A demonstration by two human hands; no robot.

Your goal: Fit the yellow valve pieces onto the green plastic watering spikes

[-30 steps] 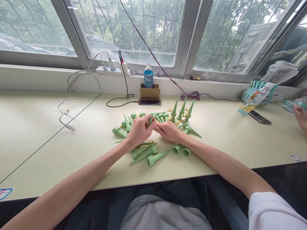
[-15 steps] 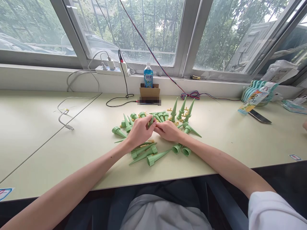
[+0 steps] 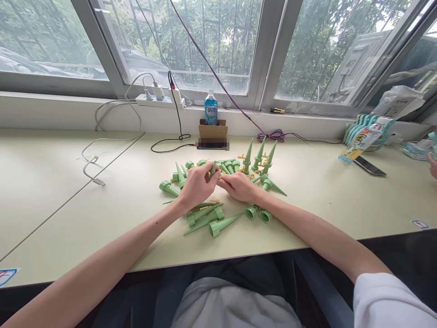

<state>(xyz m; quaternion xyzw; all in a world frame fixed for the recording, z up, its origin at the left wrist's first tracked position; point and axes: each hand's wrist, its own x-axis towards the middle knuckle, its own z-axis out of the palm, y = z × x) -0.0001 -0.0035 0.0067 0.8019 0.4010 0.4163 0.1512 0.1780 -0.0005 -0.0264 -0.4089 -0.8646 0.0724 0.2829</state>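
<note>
My left hand [image 3: 198, 182] is closed around a green plastic watering spike [image 3: 213, 170], its tip pointing up between thumb and fingers. Right beside it, my right hand [image 3: 239, 186] has its fingers pinched at the spike's side, where a bit of a small yellow valve [image 3: 220, 178] shows; the fingers hide most of it. Three spikes stand upright with yellow valves in their sides, one of them a green spike [image 3: 248, 157] just beyond my right hand. Several more lie around my hands, among them a capped spike [image 3: 223, 225] near the front and an open-ended one [image 3: 265, 215].
At the back stand a blue bottle [image 3: 210, 109] and a cardboard box [image 3: 213, 132]. A power strip [image 3: 160, 100] with cables lies on the ledge. To the right are a tilted bottle [image 3: 363, 141], a phone [image 3: 370, 166] and another person's hand [image 3: 433, 166] at the edge.
Both hands have shifted slightly left with the spike, still close together. At the right edge, the other person's hand has come further into view, near a light green item.
</note>
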